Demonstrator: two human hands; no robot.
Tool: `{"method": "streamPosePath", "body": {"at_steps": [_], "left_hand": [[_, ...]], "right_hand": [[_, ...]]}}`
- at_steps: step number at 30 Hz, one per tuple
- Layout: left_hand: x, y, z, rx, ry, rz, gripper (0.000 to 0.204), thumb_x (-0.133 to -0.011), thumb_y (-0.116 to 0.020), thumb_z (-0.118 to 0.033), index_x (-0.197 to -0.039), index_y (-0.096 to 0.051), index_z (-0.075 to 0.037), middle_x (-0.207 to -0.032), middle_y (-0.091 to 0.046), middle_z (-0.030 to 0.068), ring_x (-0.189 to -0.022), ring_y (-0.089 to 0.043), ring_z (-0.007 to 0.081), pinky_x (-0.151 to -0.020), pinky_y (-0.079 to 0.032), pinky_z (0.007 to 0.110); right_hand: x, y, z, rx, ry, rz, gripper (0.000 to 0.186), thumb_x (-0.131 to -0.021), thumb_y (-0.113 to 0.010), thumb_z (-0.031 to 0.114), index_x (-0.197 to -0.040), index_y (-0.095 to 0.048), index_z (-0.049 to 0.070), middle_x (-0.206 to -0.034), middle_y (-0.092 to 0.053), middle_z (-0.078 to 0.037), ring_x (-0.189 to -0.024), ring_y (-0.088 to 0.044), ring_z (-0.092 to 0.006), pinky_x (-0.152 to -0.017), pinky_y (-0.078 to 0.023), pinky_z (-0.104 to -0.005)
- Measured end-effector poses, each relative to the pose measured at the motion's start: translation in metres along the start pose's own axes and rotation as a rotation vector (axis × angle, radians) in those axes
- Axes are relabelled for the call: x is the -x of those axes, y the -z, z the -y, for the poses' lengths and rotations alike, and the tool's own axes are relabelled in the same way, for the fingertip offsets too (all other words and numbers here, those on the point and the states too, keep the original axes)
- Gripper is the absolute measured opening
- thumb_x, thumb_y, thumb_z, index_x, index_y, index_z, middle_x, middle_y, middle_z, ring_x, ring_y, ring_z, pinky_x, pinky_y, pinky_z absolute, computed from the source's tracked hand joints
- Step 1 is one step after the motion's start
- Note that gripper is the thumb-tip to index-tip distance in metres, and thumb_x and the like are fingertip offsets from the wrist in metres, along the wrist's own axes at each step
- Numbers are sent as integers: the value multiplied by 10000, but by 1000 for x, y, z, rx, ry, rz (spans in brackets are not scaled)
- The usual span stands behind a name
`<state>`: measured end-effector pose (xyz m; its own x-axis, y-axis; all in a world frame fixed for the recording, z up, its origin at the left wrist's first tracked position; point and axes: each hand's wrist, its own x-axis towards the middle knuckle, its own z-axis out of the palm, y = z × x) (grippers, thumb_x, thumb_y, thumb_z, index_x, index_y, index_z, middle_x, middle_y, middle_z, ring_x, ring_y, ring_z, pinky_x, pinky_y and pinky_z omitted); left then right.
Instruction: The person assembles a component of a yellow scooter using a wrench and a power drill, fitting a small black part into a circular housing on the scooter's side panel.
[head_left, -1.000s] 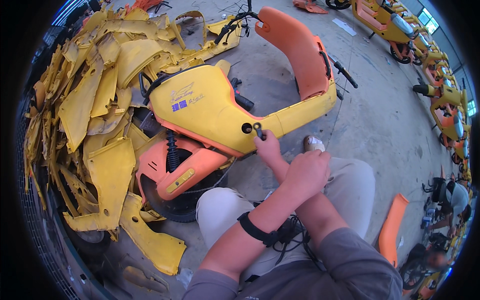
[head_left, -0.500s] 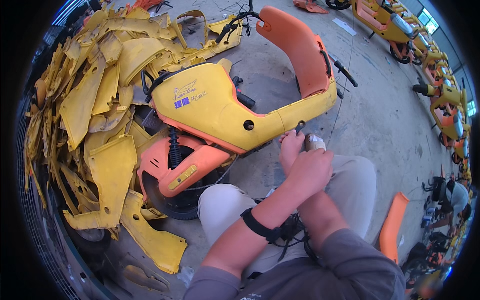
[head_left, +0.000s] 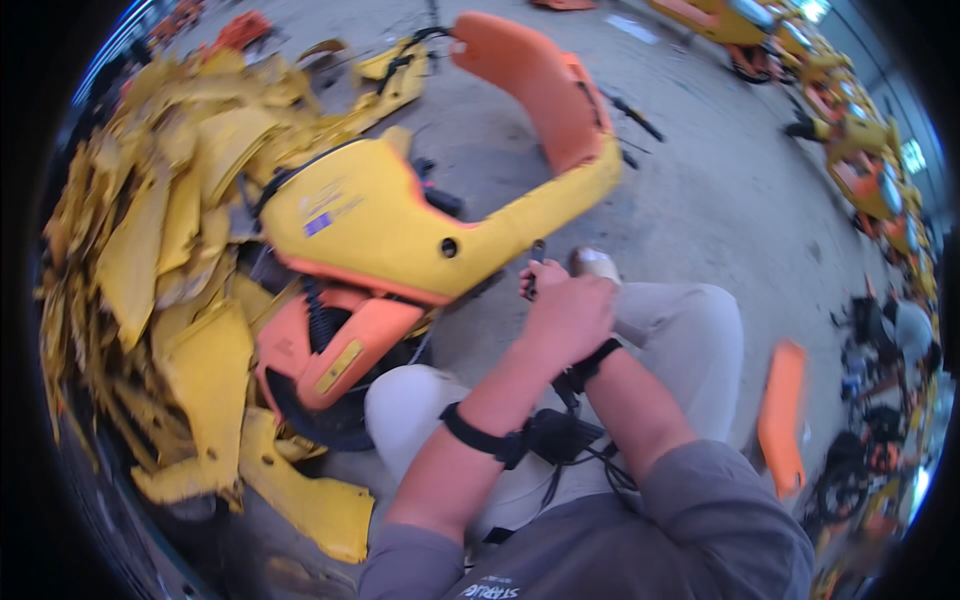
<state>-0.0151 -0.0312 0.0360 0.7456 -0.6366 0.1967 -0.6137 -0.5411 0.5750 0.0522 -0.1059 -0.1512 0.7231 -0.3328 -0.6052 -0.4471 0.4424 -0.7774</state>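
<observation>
My forearms cross, the left over the right. My right hand is closed round a slim dark tool, its kind not clear, by the lower edge of the yellow scooter body. The tool's upper end is close to a hole in that panel. My left hand lies over my right wrist with its fingers curled; whatever it grips is hidden. The scooter leans on its side, with an orange front shield and an orange rear fender.
A tall heap of yellow panels fills the left side. My shoe is just beyond my hands. A loose orange strip lies on the floor at right. Parked scooters line the far right; a person crouches there.
The view has shifted, so the scooter and heap sit further left in it. My hands stay near the panel's lower edge, and my right hand still grips the dark tool.
</observation>
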Motion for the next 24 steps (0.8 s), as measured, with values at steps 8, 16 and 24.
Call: {"method": "streamPosePath", "body": {"at_steps": [8,16,24], "left_hand": [[-4,-4,-9,311,132,-130,232,-912,-563,-115,-1111,-647,-28,-1030,-676,181,-948,-656,348,-826,-523,396],[6,-2,-2,316,185,-76,211,-935,-550,-79,-1097,-632,29,-962,-687,172,-869,-680,274,-783,-527,347],[-12,-3,0,14,139,28,196,-928,-563,-62,-1083,-630,39,-902,-675,181,-811,-674,244,-740,-523,346]], "right_hand": [[14,37,148,-27,249,-20,164,-861,-530,112,-1017,-485,87,-701,-564,-69,-534,-561,-191,-437,-418,-319],[94,75,264,-147,454,255,143,-825,-551,81,-953,-518,25,-759,-587,-86,-618,-590,-147,-514,-449,-285],[35,66,225,-220,28,143,94,-785,-569,85,-704,-525,63,-633,-510,-77,-515,-499,-166,-465,-425,-321]]}}
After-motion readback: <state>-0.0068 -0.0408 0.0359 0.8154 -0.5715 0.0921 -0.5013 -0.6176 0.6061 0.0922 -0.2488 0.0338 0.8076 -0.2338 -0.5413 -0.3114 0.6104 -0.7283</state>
